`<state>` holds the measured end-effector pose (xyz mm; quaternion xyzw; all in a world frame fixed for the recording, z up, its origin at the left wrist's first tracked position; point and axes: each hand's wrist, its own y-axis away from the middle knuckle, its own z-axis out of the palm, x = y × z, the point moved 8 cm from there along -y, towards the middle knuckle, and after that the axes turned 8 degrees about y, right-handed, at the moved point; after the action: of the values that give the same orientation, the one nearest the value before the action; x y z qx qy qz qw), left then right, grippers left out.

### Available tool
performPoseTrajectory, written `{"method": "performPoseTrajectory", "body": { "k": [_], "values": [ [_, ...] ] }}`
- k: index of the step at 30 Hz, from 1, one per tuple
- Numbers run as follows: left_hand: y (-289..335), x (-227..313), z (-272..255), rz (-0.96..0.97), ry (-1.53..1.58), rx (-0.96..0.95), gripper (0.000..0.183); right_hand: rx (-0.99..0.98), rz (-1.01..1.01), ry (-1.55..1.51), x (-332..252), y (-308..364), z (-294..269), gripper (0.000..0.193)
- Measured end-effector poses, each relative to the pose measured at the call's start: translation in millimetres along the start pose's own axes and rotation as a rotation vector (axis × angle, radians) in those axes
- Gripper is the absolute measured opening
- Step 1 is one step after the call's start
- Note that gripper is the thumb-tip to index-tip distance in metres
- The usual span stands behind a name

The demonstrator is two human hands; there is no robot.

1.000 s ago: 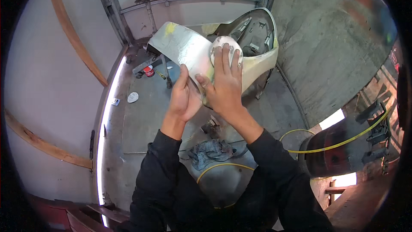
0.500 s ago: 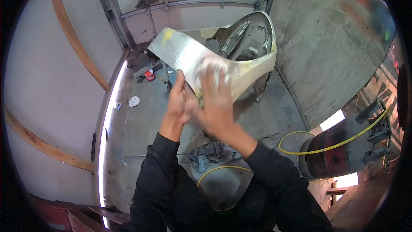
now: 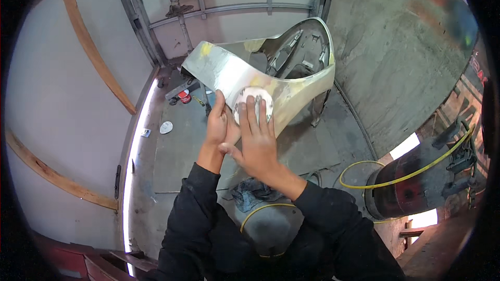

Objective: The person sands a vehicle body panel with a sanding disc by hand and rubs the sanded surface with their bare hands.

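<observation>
A silver-grey car body panel (image 3: 299,92) with yellowish patches and a large rounded opening stands raised off the floor ahead of me. On its near face lies a round white sanding disc (image 3: 253,93), marked with dark spots. My right hand (image 3: 259,143) holds the disc against the panel, palm down, the fingers stretched over it. Along the panel's near edge my left hand (image 3: 223,127) grips with the thumb side up; its other fingers are partly hidden. The right thumb reaches across to the left wrist.
Another pale disc (image 3: 166,127) and a red container (image 3: 184,97) lie on the floor to the left. A dark cloth (image 3: 253,193) is close to me. At right stands a dark red tank (image 3: 401,190) with a yellow hose (image 3: 411,176). Walls flank the panel.
My right hand has slid a little down on the panel with the disc, which now shows clearly instead of blurred. My left hand stays at the edge; the view has shifted slightly.
</observation>
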<state>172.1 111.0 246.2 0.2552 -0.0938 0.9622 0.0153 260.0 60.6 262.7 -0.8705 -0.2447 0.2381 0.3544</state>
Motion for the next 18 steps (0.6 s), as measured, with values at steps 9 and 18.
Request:
{"method": "performPoseTrajectory", "body": {
  "k": [9,18],
  "values": [
    [5,-1,-9,-0.031,-0.055,-0.095,0.061,-0.063,-0.038,-0.030,-14,22,1,0.090],
    [5,1,-4,-0.076,-0.010,-0.159,0.059,-0.054,-0.015,-0.055,-13,16,1,0.087]
  ]
}}
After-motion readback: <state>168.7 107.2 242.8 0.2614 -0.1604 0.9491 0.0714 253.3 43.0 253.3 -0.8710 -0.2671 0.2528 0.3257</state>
